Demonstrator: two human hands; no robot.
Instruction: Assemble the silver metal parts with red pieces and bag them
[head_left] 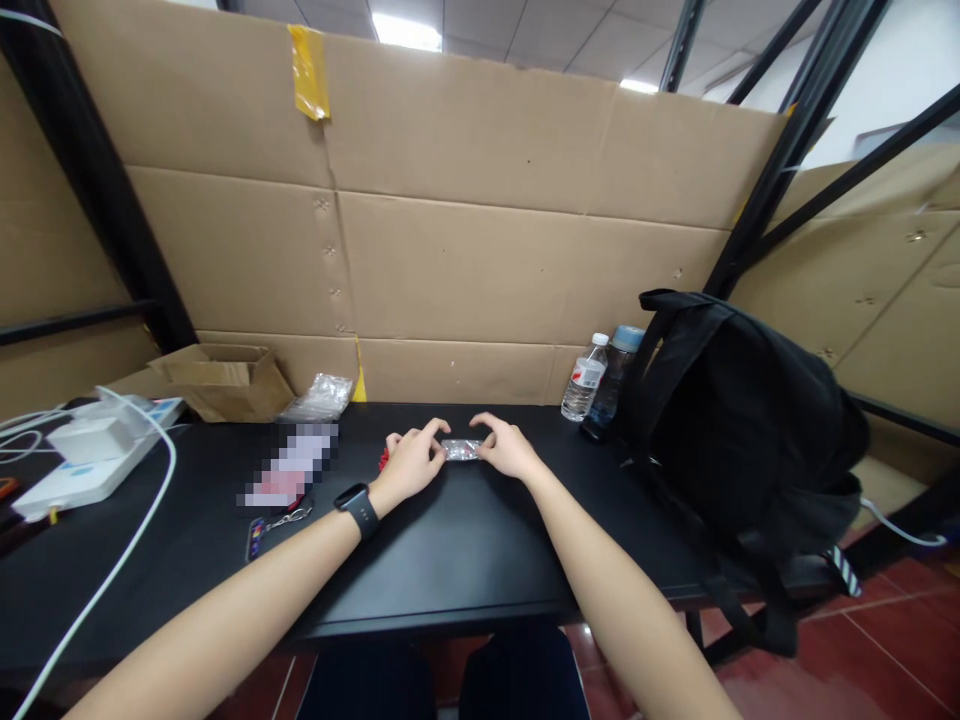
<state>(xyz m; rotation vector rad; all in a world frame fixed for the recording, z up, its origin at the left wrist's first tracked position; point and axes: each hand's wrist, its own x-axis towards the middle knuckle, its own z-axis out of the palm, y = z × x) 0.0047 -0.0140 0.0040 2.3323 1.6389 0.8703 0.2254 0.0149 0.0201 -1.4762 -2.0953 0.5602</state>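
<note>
A small clear plastic packet [462, 450] with something shiny or printed in it lies at the middle of the black table, stretched between my two hands. My left hand [411, 462], a dark watch on its wrist, pinches the packet's left end with its thumb, the index finger arched above. At the right end, my right hand [507, 448] grips it in the same way, its index finger curved over. Something red [384, 459] shows at the outer side of my left hand, mostly covered by the fingers; its kind is hidden.
Left of my hands lie a blurred-out flat item [292, 465], a keyring with clasp [274, 525] and clear plastic bags [321, 397]. A cardboard box [225, 385] and a power strip [97, 460] stand farther left. On the right are a water bottle [584, 380] and a black backpack [742, 430].
</note>
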